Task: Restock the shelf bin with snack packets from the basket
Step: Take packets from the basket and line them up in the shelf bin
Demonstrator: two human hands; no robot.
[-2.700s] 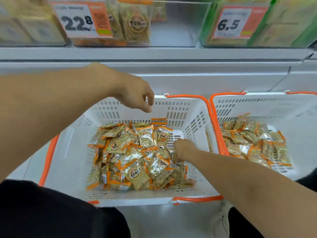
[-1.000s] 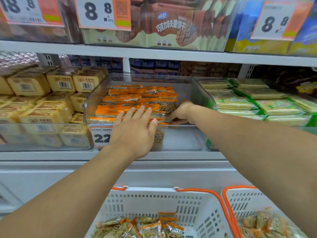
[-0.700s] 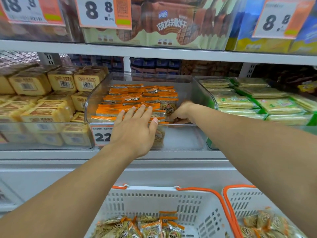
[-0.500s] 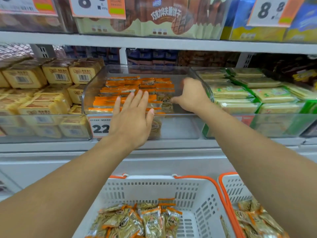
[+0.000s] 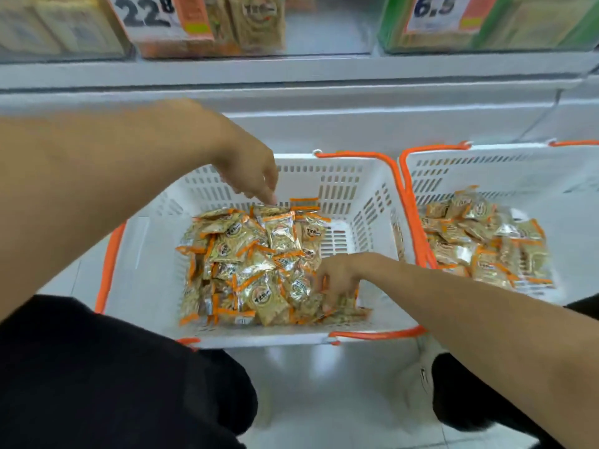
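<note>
Both hands down from the shelf bin [image 5: 252,27], right hand [image 5: 337,280] now digging into basket [image 5: 155,280] packets [image 5: 252,260], left hand [image 5: 249,170] above them

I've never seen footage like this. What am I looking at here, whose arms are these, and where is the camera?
There is no machine here: a person is restocking a shop shelf, and the single camera sits on their head, looking forward and down, so both arms reach in from the bottom of the picture. On the floor stands a white basket with orange handles, holding a heap of snack packets. A second basket beside it, on the right, holds similar packets. The left hand hangs over the far side of the heap, fingertips pointing down, just reaching the packets. The right hand is down in the near right part of the heap, fingers spread on packets; I cannot tell whether it has gripped any. Above, at the picture's top edge, is the shelf bin, with a price tag reading 22.8.
</note>
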